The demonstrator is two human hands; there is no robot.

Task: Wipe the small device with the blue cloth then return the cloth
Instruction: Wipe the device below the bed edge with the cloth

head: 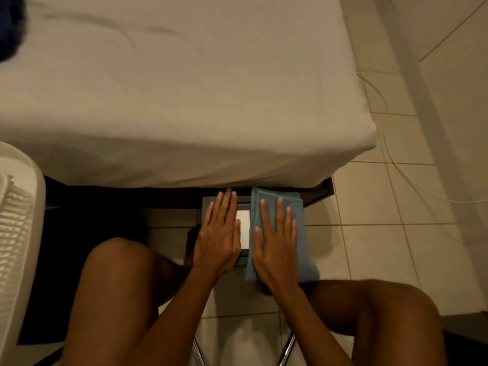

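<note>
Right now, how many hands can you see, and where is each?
2. The left hand lies flat on the small device; the right hand lies flat on the blue cloth. None seems hidden.

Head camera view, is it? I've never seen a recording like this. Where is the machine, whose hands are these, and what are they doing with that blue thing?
There is no machine here. A person does the work with bare hands, and one wide-angle camera worn on their head looks down, so you see their own knees and arms. The left hand lies flat on the small device, a grey box with a white panel. The right hand presses flat on the blue cloth, which covers the device's right side. Neither hand grips anything; the fingers are straight. Beyond the device is a bed with a pale sheet, around it a tiled floor, and a white slatted object stands at the left edge.
</note>
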